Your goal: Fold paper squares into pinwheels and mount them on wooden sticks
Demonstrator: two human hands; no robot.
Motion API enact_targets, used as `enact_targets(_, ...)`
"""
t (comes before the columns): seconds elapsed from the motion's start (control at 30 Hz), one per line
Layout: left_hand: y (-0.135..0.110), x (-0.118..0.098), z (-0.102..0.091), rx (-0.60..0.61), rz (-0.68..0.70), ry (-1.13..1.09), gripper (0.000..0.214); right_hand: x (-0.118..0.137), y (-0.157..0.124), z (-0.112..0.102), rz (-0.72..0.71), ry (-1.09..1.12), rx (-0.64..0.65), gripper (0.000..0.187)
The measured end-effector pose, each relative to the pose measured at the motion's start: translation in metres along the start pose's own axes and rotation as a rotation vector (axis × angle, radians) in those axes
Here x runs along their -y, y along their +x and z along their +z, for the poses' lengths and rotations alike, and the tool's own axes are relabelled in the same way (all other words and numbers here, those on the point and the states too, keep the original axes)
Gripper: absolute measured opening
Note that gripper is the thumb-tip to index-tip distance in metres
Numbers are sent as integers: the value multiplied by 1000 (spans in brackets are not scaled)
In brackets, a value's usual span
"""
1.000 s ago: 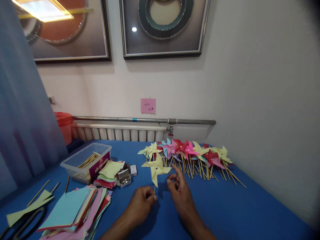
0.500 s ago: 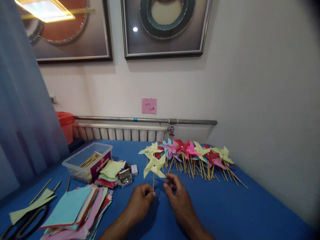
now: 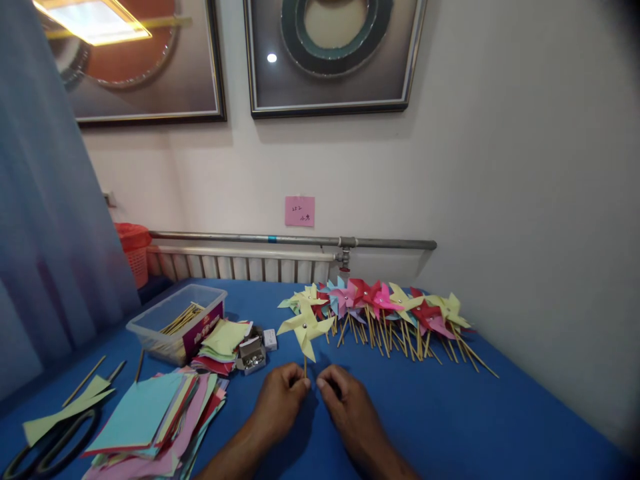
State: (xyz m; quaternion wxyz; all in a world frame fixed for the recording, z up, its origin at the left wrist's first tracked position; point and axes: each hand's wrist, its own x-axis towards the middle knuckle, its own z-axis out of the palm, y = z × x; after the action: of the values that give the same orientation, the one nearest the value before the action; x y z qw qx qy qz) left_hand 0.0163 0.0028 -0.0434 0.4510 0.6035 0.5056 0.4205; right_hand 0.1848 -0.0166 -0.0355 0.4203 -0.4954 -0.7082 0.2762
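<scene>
A yellow paper pinwheel (image 3: 305, 327) stands upright on its thin wooden stick above the blue table (image 3: 500, 420). My left hand (image 3: 279, 400) pinches the bottom of the stick. My right hand (image 3: 343, 399) is curled right beside it, fingertips drawn in close to the stick; whether it touches the stick I cannot tell. Behind them lies a row of finished pinwheels (image 3: 385, 310) in yellow, red, pink and blue, sticks pointing toward me.
Left of my hands: a stack of coloured paper squares (image 3: 150, 417), scissors (image 3: 47, 443), a small box of metal pins (image 3: 251, 355), a clear tub of wooden sticks (image 3: 176, 321) and loose sticks. A radiator and pipe run along the wall; a red basket stands far left.
The pinwheel has spun to a new angle and shifted slightly. My right hand drew back from the blades, fingers curling in, down to the stick next to my left hand.
</scene>
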Motion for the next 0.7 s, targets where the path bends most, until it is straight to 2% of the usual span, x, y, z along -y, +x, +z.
enact_targets(0.13, 1, 1, 0, 8, -6, 10, 21, -1, -1, 5, 3, 5, 25, 25)
enact_targets(0.47, -2, -3, 2, -59, 27, 47, 21, -2, -5, 14, -10, -17, 40, 19)
enact_targets(0.7, 0, -2, 5, -48, -52, -120, 28, 0, -6, 16, 6, -15, 47, 12)
